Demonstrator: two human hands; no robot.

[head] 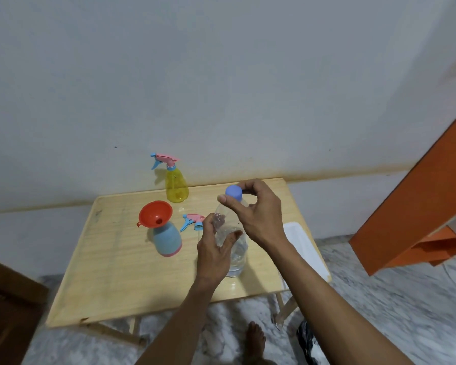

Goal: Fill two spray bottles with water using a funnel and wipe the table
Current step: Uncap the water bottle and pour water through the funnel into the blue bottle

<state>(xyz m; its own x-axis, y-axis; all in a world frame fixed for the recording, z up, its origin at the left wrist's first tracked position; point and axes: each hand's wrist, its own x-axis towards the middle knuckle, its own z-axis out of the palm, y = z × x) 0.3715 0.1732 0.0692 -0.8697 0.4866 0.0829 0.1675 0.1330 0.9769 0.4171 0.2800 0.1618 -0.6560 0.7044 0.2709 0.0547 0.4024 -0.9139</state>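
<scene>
Right hand: fingers curled around the blue cap, thumb on the near side, other fingertips on the far side; cap gripped, and by the look of it seated on the neck, though whether it is loosened cannot be told

Left hand: fingers curled round the body of the clear water bottle, thumb seen through the plastic; bottle steadied upright, base on the surface, partly filled with water

Key relation: bottle's long axis is vertical, cap directly above the left-hand grip, so the twist is taken about that axis by the right hand while the body is held against it by the left

Pour target lies to the left of the bottle: 1 blue spray bottle with the red funnel seated in its neck, near the left hand, well apart from the right. Its detached spray head lies just behind the left hand

2nd bottle, yellow spray bottle, stands at the back edge with its head on, looks empty

White cloth or tray at the right edge, type not clear

Judged step: uncapping before the 1st pour; wiping not started
</scene>
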